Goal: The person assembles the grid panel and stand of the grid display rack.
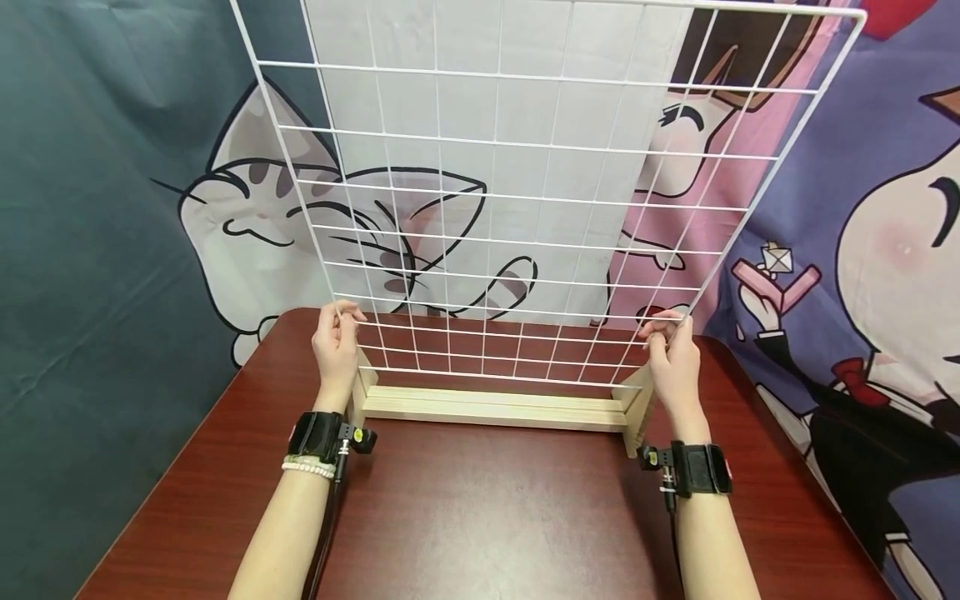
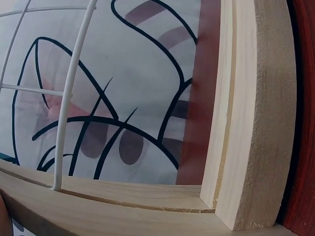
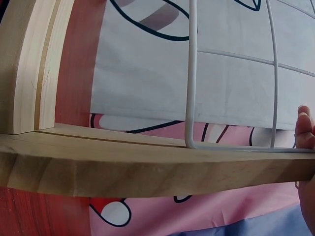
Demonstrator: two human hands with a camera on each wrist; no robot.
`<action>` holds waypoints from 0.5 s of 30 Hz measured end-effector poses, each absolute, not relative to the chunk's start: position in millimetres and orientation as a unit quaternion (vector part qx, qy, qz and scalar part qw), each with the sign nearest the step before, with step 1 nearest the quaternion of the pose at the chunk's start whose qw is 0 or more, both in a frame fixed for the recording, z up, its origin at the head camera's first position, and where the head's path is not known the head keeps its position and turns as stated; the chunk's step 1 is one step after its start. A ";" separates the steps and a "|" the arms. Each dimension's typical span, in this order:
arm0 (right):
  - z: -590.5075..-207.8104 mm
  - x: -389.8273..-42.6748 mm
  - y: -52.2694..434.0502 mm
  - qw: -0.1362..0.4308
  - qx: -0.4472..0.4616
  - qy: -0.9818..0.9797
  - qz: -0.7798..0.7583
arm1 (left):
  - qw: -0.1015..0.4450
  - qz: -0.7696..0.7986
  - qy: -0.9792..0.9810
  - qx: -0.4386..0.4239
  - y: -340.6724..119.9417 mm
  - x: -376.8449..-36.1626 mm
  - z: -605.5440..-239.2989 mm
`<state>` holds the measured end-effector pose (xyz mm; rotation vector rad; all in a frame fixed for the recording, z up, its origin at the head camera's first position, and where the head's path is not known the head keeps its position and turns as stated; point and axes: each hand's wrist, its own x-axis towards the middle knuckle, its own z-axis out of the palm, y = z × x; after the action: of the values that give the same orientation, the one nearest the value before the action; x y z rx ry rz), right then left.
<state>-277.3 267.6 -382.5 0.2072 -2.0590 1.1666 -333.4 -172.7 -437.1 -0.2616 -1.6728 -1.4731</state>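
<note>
White wire grid panel (image 1: 517, 192) is held upright at its lower side edges, the left hand (image 1: 336, 346) pinching the left edge wire and the right hand (image 1: 672, 354) pinching the right edge wire, both forearms stretched forward over the red-brown table (image 1: 480, 517). Below and between the hands, the panel's bottom edge is seen resting along the wooden base (image 1: 495, 406), whose upright end blocks stand just beside each wrist.

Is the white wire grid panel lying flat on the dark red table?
No, the white wire grid panel stands upright, its bottom edge in the pale wooden base, with the left hand and right hand gripping its sides.
</note>
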 end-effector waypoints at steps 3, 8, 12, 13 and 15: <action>-391.2 -286.5 274.2 0.374 0.076 -0.806 0.452 | 0.441 -0.588 -0.668 -0.111 -173.0 -334.0 -436.7; -398.8 -293.5 280.9 0.366 0.064 -0.812 0.450 | 0.450 -0.578 -0.670 -0.121 -173.7 -334.5 -437.2; -399.8 -293.9 281.9 0.363 0.061 -0.815 0.448 | 0.450 -0.573 -0.674 -0.121 -174.3 -334.4 -437.9; -399.7 -293.6 281.8 0.364 0.059 -0.816 0.445 | 0.451 -0.573 -0.673 -0.123 -174.4 -334.3 -438.0; -399.4 -292.6 281.2 0.368 0.058 -0.816 0.441 | 0.451 -0.574 -0.672 -0.124 -174.7 -334.5 -438.8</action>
<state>-292.6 281.2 -399.4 0.1496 -2.0955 1.1336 -334.5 -174.7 -438.8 -0.3054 -1.6604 -1.4194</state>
